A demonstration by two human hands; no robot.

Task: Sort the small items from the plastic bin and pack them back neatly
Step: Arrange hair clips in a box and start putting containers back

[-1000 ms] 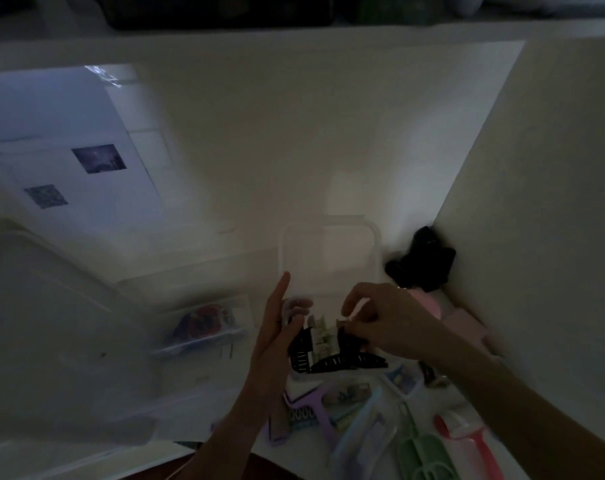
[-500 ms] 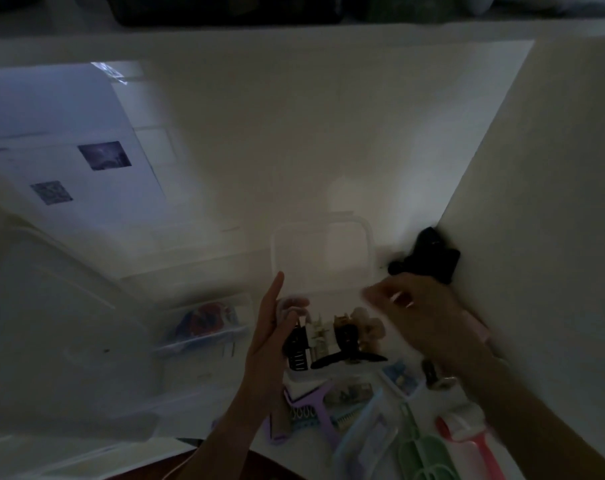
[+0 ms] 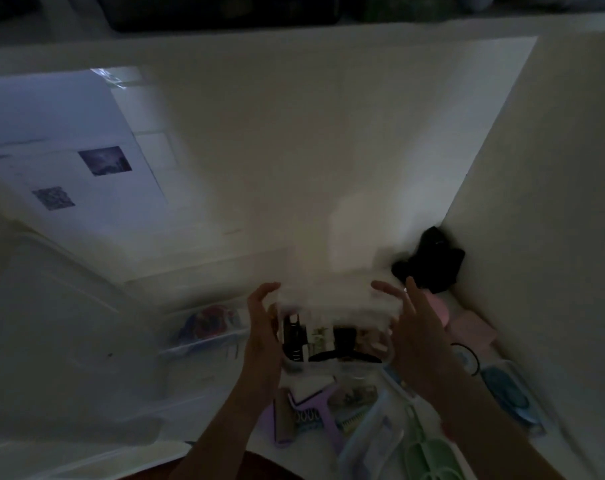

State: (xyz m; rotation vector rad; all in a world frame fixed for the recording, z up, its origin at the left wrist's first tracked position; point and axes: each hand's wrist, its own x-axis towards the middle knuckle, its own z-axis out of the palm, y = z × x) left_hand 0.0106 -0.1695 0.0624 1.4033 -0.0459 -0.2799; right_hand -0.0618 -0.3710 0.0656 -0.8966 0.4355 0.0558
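Flanking clear box (image 3: 332,367) edges, both hands (image 3: 264,327)

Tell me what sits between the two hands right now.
In the head view, a small clear box of hair clips sits between the left hand and right hand.

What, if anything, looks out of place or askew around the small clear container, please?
A black hair claw lies across the clear container's front rim and sticks out. The lid between both hands is motion-blurred, so its fit is unclear.

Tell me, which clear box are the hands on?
The small clear box with black hair clips inside, between the left hand and right hand. The other clear box, holding colourful things, sits untouched further left.
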